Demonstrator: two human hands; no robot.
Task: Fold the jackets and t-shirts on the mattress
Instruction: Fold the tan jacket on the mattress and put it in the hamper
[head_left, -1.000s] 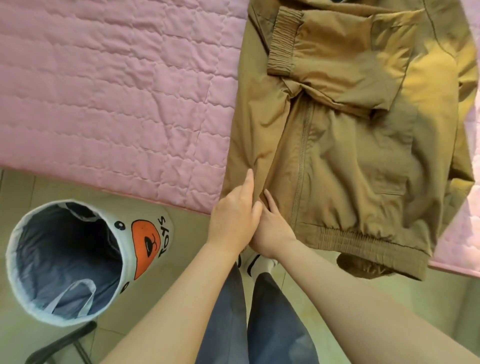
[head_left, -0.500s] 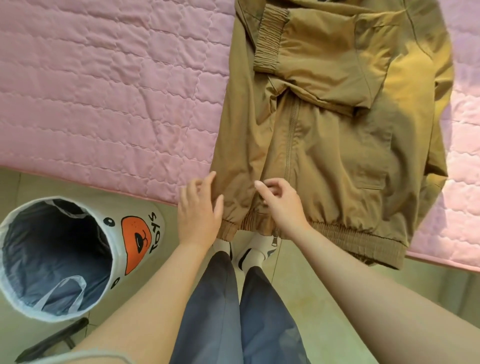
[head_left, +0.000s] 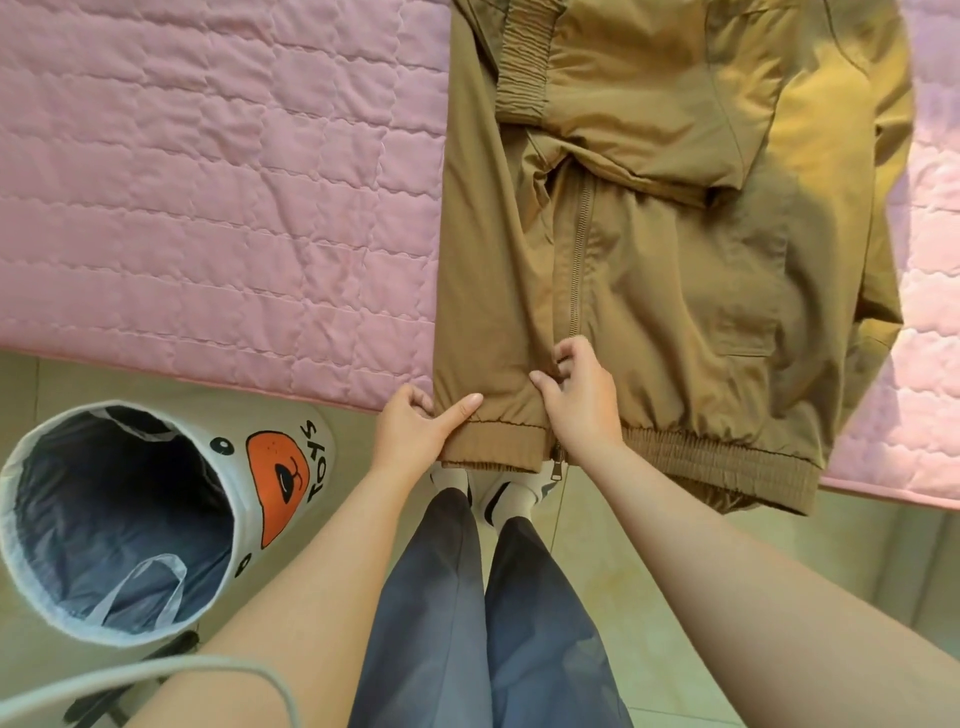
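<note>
— How many things?
— 1 pink mattress (head_left: 208, 208), 1 tan jacket (head_left: 675, 312) lying at its near edge, hem overhanging. 1 toy bin (head_left: 156, 519) on the floor.
— Hands?
— 2: left hand (head_left: 410, 436) fingers clamped on the hem corner, right hand (head_left: 582, 405) fingers pinching fabric beside the zipper.

The jacket (head_left: 675, 249) ran off the frame's top edge, collar unseen. The left hand (head_left: 415, 431) hid its hem corner; fingers tucked underneath.
</note>
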